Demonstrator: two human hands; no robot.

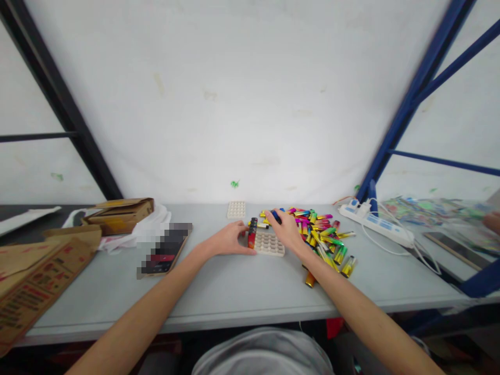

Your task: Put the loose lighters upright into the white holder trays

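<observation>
A white plastic tray (269, 244) with rows of small slots lies on the table in front of me. A row of red lighters (252, 237) with black tops stands upright along its left side. My left hand (234, 237) curves round that side, fingertips at the far end and thumb at the near end, gripping the tray. Just beyond the tray's far right corner, my right hand (287, 229) pinches a dark blue lighter (275, 215). Several shiny coloured lighters (320, 239) lie in a loose pile to the right, partly hidden by my right forearm.
A second white tray (236, 209) lies by the wall. On the left are a phone (167, 249), a white plastic bag (150, 221) and cardboard boxes (50, 276). A power strip (377, 225) with cables lies at right, near a blue post (394, 125). Another person's hand (492, 221) shows at far right.
</observation>
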